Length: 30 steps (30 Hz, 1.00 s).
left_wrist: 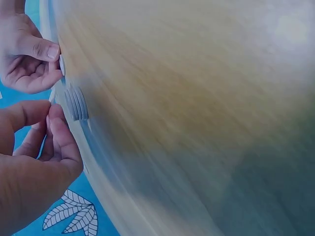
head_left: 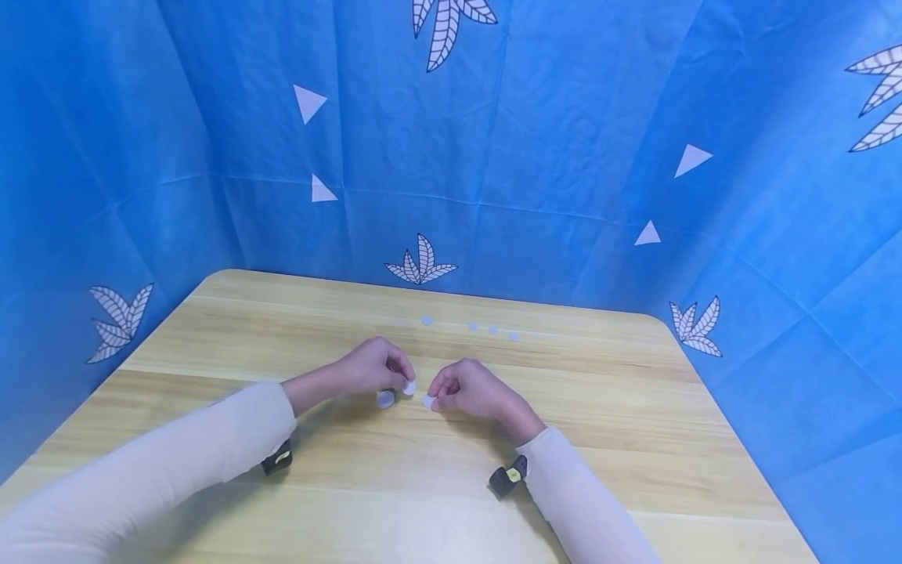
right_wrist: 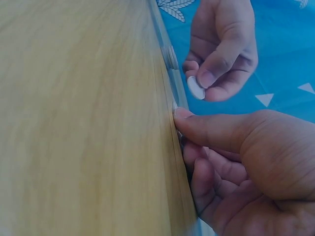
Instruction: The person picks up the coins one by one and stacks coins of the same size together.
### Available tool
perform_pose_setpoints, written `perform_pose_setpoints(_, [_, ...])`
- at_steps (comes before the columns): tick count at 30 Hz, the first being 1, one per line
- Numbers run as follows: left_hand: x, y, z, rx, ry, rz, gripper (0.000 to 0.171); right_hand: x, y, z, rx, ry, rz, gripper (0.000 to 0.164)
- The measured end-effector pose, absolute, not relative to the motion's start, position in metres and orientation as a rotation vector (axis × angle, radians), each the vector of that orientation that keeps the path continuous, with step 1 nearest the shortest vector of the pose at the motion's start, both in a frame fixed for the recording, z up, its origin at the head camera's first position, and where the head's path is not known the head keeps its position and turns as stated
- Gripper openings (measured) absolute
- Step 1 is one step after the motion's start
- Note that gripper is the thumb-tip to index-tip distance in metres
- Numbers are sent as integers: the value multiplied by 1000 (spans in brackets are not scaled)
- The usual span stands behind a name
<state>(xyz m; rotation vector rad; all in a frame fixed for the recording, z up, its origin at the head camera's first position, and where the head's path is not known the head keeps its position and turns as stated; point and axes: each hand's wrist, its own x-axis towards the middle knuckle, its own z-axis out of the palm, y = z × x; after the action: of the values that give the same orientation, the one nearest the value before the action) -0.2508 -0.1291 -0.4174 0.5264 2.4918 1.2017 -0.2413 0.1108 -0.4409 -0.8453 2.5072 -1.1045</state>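
Observation:
Between thumb and fingers, my left hand pinches a small white disc, held a little above the table. Just to its right, my right hand pinches another white disc by its edge, low over the wood. The two hands face each other, apart by a small gap. A short stack of similar discs stands on the table below the left hand's fingers; in the head view the stack lies left of both held discs. Fingers partly cover each held disc.
Farther back on the wooden table, several flat white discs lie spaced out in a loose row. A blue curtain with leaf and triangle prints hangs behind and beside the table. Each wrist carries a small black camera.

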Motion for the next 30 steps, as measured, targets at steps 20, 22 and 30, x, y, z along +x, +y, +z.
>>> perform_pose_setpoints(20, [-256,-106,-421,494,2428,1157,16,-241,110,-439,-837,2549,-1087,8])
perform_pose_setpoints(22, [-256,-104,-421,465,2428,1160,15,-241,110,-439,-835,2557,-1083,8])
perform_pose_setpoints(30, [-254,-96,-422,372,2441,1159,15,-241,110,-439,-849,2551,-1105,9])
